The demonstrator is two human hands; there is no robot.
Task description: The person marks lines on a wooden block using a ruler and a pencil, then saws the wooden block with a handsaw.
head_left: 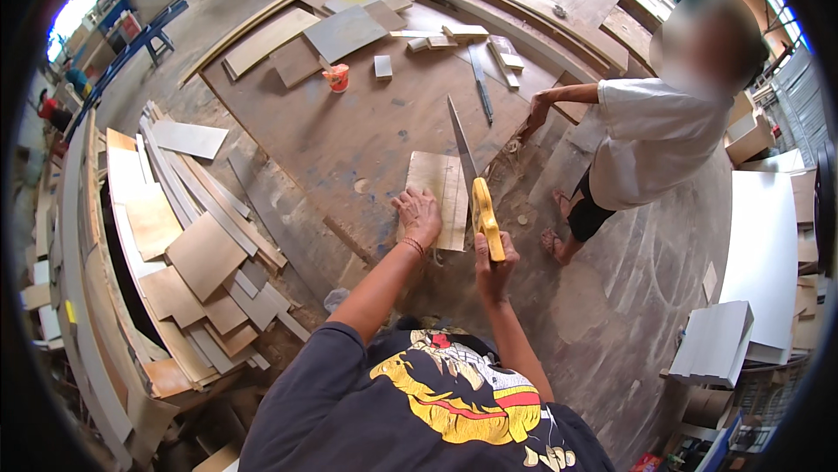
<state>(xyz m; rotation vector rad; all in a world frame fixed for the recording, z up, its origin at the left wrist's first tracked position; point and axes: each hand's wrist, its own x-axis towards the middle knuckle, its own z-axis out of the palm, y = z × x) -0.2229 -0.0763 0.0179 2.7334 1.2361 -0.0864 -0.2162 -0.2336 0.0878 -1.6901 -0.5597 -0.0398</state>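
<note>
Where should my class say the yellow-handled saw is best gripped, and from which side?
Most likely by the saw's yellow handle, coming from the person's near side, as the right hand does. The handle is the broad end nearest the body, while the long blade tapers away toward its far tip.

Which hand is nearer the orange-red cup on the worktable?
Left. The left hand rests on a wooden board, with the orange-red cup farther out and to its left. The right hand, gripping a yellow-handled handsaw, is farther right and closer to the body.
</note>
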